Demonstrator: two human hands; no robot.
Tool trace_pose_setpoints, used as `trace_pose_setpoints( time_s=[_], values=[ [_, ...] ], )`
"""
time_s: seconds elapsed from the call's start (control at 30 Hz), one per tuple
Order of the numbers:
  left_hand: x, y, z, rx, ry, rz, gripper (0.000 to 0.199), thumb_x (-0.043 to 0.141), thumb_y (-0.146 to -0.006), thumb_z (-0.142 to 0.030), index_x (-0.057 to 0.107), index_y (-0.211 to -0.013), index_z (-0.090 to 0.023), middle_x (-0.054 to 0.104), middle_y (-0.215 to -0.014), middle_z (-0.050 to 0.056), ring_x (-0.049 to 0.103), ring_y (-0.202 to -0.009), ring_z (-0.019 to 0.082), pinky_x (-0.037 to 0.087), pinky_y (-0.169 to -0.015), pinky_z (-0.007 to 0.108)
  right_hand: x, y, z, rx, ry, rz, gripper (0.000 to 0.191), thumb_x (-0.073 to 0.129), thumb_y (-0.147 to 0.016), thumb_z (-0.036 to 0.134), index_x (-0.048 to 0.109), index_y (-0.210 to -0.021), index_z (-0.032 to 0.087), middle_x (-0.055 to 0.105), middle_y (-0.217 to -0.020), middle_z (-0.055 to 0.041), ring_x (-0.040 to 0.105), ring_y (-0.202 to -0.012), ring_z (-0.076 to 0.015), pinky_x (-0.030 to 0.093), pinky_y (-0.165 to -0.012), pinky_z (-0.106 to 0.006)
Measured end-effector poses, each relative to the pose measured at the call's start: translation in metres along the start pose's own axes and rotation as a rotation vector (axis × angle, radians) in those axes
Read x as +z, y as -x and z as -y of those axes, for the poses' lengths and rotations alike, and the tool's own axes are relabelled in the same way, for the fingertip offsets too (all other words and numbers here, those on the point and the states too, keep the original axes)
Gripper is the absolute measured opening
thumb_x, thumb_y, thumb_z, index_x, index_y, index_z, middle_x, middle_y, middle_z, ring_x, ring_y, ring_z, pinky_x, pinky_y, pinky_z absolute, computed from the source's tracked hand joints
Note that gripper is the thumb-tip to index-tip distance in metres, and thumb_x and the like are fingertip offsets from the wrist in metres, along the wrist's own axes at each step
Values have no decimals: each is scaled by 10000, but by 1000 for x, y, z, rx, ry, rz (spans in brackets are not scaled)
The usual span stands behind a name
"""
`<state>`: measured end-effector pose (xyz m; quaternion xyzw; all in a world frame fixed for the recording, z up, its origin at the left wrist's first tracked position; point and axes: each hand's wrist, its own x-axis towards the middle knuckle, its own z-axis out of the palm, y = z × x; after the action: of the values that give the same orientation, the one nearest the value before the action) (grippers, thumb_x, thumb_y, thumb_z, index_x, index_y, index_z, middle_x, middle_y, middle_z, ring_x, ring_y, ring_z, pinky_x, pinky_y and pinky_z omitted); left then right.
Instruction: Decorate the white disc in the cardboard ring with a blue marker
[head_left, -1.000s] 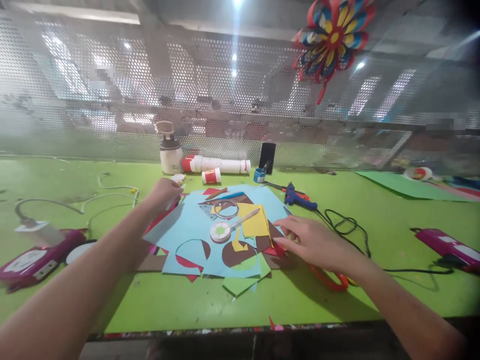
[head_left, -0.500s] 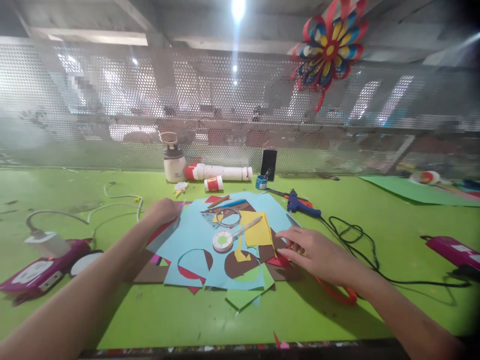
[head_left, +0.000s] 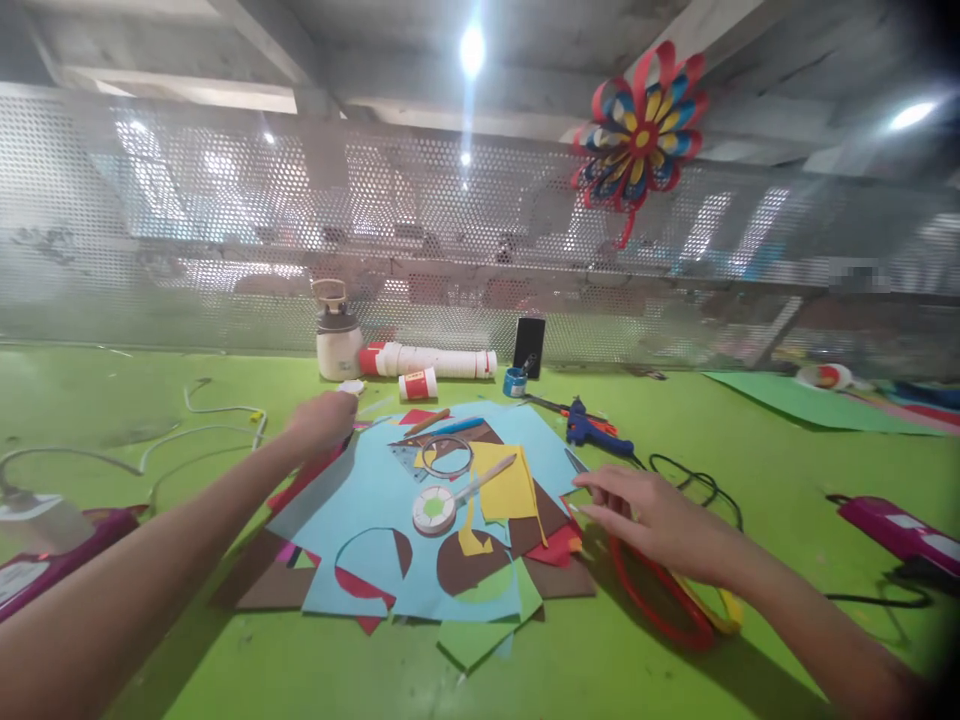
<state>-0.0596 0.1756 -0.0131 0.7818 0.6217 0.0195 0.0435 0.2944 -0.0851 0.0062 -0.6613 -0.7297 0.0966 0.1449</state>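
At the far left corner of a layered pile of coloured paper, my left hand [head_left: 324, 425] is curled closed; its fingertips are hidden, as is anything in them. My right hand [head_left: 637, 515], thumb and forefinger apart, hovers by the pile's right edge, holding nothing visible. Under it lie scissors with red and yellow handles [head_left: 660, 605], partly covered. Topmost in the pile is light blue paper [head_left: 352, 500] with round cutouts. On it rest a white round roll [head_left: 433, 511], a clear ring [head_left: 448, 470], a yellow sheet [head_left: 499, 490] and a blue pen [head_left: 459, 426].
A blue glue gun [head_left: 596, 432] with a black cord lies right of the papers. Behind stand a pump bottle [head_left: 339, 345], a white tube [head_left: 439, 361], a paper cup [head_left: 418, 384], a blue jar [head_left: 514, 382] and a phone [head_left: 529, 347]. Magenta power strips [head_left: 896, 528] sit at both sides.
The view has tilted up slightly. My right hand has shifted right and away from the papers, uncovering more of the scissors' yellow handle. My left hand has moved a little farther forward.
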Motion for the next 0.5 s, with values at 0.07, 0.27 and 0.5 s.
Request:
trace_pose_setpoints(
  time_s=[0.07, 0.27, 0.5],
  values=[
    [-2, -11, -6, 47, -3, -46, 348, 609, -944, -334, 578, -1248, -167, 613, -1252, 100, 637, -1062, 241, 560, -881, 450, -6, -3, -6, 30, -4, -22, 413, 461, -955, 445, 680, -1187, 183, 707, -899, -77, 641, -783, -219, 507, -751, -376],
    [10, -32, -26, 179, 30, -125, 337, 601, -949, -332, 581, -1245, -172, 611, -1259, 101, 636, -1061, 236, 559, -886, 448, -13, -7, -16, 62, -53, -43, 399, 467, -944, 449, 696, -1142, 188, 712, -865, -59, 642, -753, -201, 511, -728, -358],
    [5, -1, -24, 267, 119, -169, 303, 599, -949, -345, 606, -1206, -186, 622, -1243, 89, 635, -1065, 237, 555, -894, 435, -26, -37, -44, 146, -131, -111, 280, 546, -940, 393, 713, -1028, 186, 720, -971, -58, 646, -832, -184, 524, -808, -369]
  ],
)
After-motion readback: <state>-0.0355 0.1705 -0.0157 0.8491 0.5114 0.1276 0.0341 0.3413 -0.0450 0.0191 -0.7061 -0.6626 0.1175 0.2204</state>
